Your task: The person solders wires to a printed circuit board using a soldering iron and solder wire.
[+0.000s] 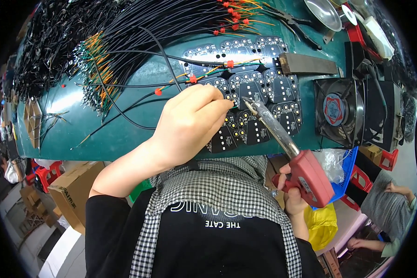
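Observation:
My left hand (190, 121) is closed in a pinch above the panel of black circuit boards (248, 88). A thin wire end shows at its fingertips, over one board. Black cables with red connectors (193, 79) and orange and green wire ends lie across the boards just beyond this hand. In my right hand (293, 193) is a red soldering gun (310, 178), gripped by its handle below the table edge. Its metal barrel slants up and left, and the tip is close to my left fingertips. Whether the tip touches the board cannot be made out.
A large bundle of black cables (139, 28) covers the back left. Pliers (294, 23) and a metal bar (308, 64) lie beyond the boards. To the right stands a fan (340, 111). A metal dish (323, 14) is at the far right; another person's hand (356, 243) shows lower right.

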`<action>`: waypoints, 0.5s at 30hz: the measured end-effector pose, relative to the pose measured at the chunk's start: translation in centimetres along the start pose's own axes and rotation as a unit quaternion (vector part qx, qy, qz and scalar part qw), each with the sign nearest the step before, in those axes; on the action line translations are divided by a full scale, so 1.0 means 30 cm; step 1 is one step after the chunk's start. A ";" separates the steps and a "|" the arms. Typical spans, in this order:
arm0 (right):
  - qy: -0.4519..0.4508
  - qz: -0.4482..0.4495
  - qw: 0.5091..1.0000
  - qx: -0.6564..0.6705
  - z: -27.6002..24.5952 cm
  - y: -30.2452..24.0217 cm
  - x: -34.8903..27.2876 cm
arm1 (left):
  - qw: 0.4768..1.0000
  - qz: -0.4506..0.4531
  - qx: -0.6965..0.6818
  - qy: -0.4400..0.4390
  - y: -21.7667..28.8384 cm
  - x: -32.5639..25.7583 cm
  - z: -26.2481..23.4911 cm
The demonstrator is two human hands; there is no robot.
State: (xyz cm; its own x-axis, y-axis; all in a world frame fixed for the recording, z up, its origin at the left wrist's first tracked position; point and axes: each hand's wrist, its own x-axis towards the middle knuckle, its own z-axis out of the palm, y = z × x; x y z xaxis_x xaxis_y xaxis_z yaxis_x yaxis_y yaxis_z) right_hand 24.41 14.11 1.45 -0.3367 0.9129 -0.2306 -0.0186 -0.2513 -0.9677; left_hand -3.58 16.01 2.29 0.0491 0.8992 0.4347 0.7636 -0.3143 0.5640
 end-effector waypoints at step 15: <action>0.004 -0.107 0.961 -0.253 -0.105 0.125 -0.050 | 0.999 0.037 0.012 -0.010 -0.007 -0.004 0.001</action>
State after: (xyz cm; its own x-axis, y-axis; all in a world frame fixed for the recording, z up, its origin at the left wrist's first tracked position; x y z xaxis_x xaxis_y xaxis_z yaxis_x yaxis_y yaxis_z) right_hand 27.82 12.80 -2.17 -0.3690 0.9292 -0.0193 0.3744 0.1297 -0.9181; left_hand -3.72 15.98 2.11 0.1179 0.8798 0.4605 0.7729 -0.3724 0.5137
